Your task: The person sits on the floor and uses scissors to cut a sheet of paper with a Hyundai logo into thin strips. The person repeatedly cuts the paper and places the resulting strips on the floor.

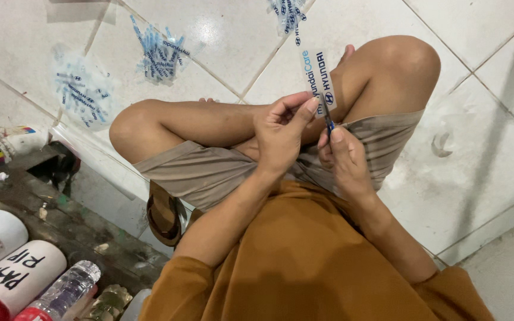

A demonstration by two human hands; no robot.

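Observation:
I sit cross-legged on a white tiled floor (pixel 477 131). My left hand (pixel 281 134) pinches the lower end of a long clear sticker strip (pixel 319 77) with blue and black printing, holding it upright above my knees. My right hand (pixel 343 160) grips a thin blue-tipped tool (pixel 328 122), its tip against the strip's lower edge. The tool's kind is too small to tell. The strip runs up toward the top of the view.
Piles of cut blue-printed stickers lie on the tiles at far left (pixel 84 92), centre left (pixel 162 53) and top (pixel 287 15). A brown sandal (pixel 165 217) sits under my leg. Spray cans (pixel 16 276), a plastic bottle (pixel 66 288) and clutter stand at lower left.

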